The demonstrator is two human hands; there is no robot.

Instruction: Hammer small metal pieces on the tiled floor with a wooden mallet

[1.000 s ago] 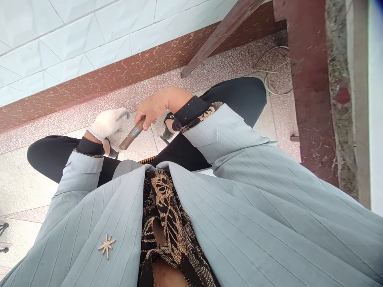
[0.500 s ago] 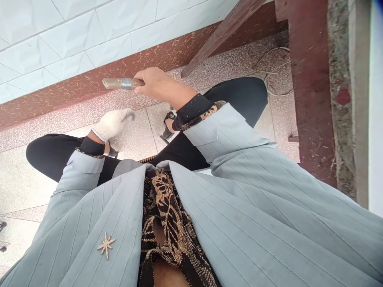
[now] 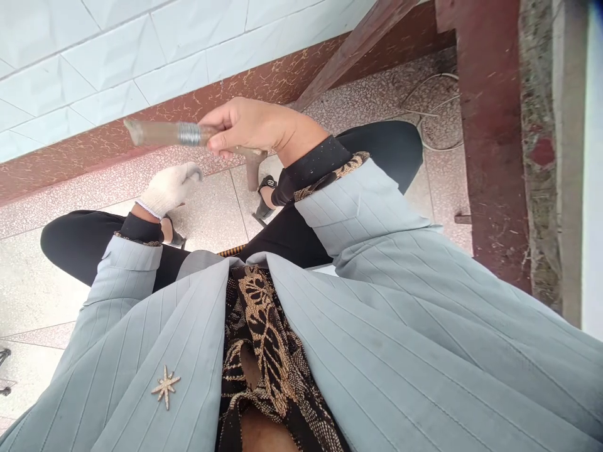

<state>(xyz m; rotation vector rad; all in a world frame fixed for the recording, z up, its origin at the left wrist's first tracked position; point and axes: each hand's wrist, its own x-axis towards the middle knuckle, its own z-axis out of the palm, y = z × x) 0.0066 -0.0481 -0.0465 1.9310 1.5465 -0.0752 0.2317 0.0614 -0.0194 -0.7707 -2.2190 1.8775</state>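
Observation:
My bare right hand (image 3: 249, 129) is closed around a wooden tool (image 3: 155, 134) with a band of wire wound about its shaft. The tool lies nearly level, its pale blunt end pointing left toward the wall. Beyond my palm, its other end has a short piece turned down at an angle. My left hand (image 3: 167, 187), in a white knit glove with greyish fingertips, is lower and to the left, apart from the tool. Its fingers are curled together; whatever they may hold is hidden and slightly blurred.
A white tiled wall (image 3: 108, 69) with a red-brown skirting (image 3: 264, 81) runs ahead. To the right stands a dark red wooden frame (image 3: 490, 144) with a slanting brace (image 3: 353, 53). Looped cable (image 3: 438, 149) lies on the speckled floor (image 3: 217, 201) beside my bent knee.
My right hand has turned and the tool has shifted left, bringing its angled end into sight. My gloved left hand has drawn slightly left and up.

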